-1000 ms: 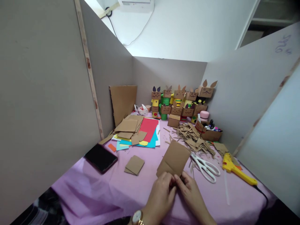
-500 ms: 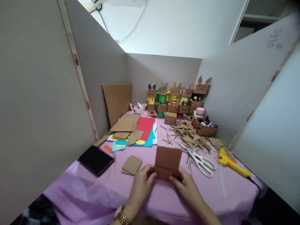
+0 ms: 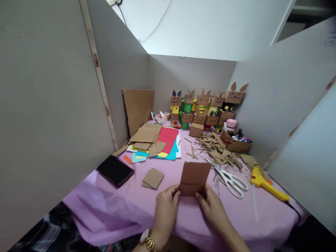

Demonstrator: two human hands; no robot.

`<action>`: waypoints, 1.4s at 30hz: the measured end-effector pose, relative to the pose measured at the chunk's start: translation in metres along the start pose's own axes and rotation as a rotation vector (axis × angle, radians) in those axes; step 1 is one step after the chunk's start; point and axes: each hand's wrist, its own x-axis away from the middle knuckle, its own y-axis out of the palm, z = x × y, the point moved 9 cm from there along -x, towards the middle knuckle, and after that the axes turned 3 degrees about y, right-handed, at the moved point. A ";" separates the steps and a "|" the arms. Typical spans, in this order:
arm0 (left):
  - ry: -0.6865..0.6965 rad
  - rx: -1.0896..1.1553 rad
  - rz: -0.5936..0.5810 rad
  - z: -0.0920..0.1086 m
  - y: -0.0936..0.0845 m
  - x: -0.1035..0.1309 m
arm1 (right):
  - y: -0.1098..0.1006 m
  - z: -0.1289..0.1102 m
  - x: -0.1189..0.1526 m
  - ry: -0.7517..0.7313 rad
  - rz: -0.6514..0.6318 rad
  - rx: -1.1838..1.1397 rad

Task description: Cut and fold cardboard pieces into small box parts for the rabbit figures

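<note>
Both hands hold a brown piece of cardboard (image 3: 195, 175) with a lower flap or joined strip, above the pink tablecloth. My left hand (image 3: 167, 203) pinches its lower left corner, thumb on the near face. At the lower right corner my right hand (image 3: 210, 203) grips it, with the fingers partly hidden behind. Left of the hands lies a small stack of cardboard squares (image 3: 153, 177). White-handled scissors (image 3: 231, 178) rest to the right, blades pointing toward the scrap pile.
A yellow glue gun (image 3: 267, 182) lies at far right. Cardboard scraps (image 3: 215, 147) are heaped behind the scissors. Coloured paper (image 3: 168, 140) and cardboard sheets (image 3: 143, 135) lie at back left, a black tablet (image 3: 115, 170) nearer. Several cardboard animal figures (image 3: 202, 99) stand at the back.
The view has shifted a little, so the whole scene sits further right. The cardboard stays in both hands, and its lower flap now looks more upright against the back piece.
</note>
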 end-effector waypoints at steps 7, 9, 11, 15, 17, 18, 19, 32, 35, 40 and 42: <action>0.021 0.005 0.018 0.006 -0.002 0.007 | -0.001 -0.005 0.004 -0.024 0.003 0.026; 0.029 0.007 0.005 0.005 -0.002 0.008 | -0.001 -0.005 0.004 -0.030 -0.010 0.026; 0.030 0.007 -0.014 0.004 0.000 0.008 | -0.001 -0.003 0.002 -0.029 -0.020 0.028; 0.025 0.004 -0.043 0.001 0.002 0.006 | 0.001 0.000 0.001 -0.025 -0.027 0.027; 0.026 0.004 -0.054 0.001 0.002 0.004 | 0.002 -0.001 0.001 -0.029 -0.028 0.023; 0.027 0.002 -0.061 0.001 0.002 0.002 | 0.002 -0.002 0.001 -0.032 -0.028 0.018; 0.027 0.000 -0.067 0.000 0.003 0.000 | 0.002 -0.003 0.001 -0.036 -0.029 0.013; 0.130 0.064 -0.202 0.012 0.011 -0.008 | 0.000 -0.014 -0.003 -0.062 -0.038 -0.077; 0.146 0.043 -0.203 0.013 0.009 -0.006 | -0.001 -0.017 -0.004 -0.056 -0.045 -0.086; 0.122 0.043 -0.245 0.007 0.012 -0.005 | -0.001 -0.014 -0.004 -0.028 -0.071 -0.101; 0.105 0.058 -0.244 0.004 0.012 -0.006 | -0.003 -0.017 -0.005 -0.021 -0.083 -0.126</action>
